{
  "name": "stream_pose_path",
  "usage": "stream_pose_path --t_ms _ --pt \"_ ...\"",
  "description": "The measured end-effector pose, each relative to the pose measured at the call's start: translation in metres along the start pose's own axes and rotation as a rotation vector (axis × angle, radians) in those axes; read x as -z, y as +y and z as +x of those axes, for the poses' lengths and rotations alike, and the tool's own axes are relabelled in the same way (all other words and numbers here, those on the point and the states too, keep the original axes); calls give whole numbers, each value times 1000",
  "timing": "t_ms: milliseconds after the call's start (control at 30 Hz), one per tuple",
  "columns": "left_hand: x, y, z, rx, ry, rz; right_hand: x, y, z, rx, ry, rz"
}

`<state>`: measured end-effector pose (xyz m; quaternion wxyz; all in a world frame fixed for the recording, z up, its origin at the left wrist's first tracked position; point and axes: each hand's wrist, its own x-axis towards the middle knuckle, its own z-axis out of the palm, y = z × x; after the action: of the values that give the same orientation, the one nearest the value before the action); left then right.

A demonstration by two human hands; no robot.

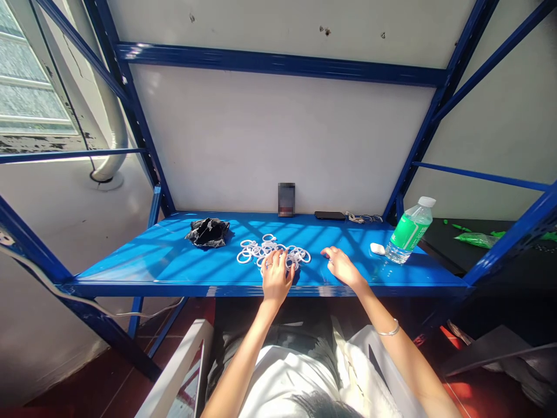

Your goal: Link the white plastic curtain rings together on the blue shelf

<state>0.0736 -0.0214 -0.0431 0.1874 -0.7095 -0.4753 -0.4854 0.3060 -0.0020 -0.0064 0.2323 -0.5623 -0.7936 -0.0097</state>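
Observation:
A loose pile of white rings (249, 251) lies on the blue shelf top, many of them overlapping. My left hand (277, 273) rests over the front of this pile, palm down, with its fingers apart and touching the rings; it covers some of them. To the right of the pile is my right hand (342, 266), held just over the shelf top. Its fingers are curled together, the tips toward the pile, and whatever may be between them is too small to make out.
Left of the rings sits a crumpled black plastic bag (209, 233). A small dark box (286, 200) stands against the wall, beside a black phone (329, 215) and a coiled cable (363, 218). At right are a water bottle (409, 232) and a white case (377, 248). Blue posts (145, 128) frame the shelf.

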Motion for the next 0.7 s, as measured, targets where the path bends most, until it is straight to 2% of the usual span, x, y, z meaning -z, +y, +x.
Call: stream_pose_path --t_ms 133,233,400,533,700 --pt "3 1 1 -29 -6 -17 12 -30 2 133 -31 247" --pt "5 1 1 -69 -31 -37 18 -54 0 195 -39 548" --pt "6 0 0 -163 -55 -71 5 -81 -4 163 -25 977" --pt "6 0 -1 -195 -51 -78 -10 -87 -3 132 44 1065" --pt "6 1 -1 -182 -68 -75 -14 -84 -3 146 60 1042"
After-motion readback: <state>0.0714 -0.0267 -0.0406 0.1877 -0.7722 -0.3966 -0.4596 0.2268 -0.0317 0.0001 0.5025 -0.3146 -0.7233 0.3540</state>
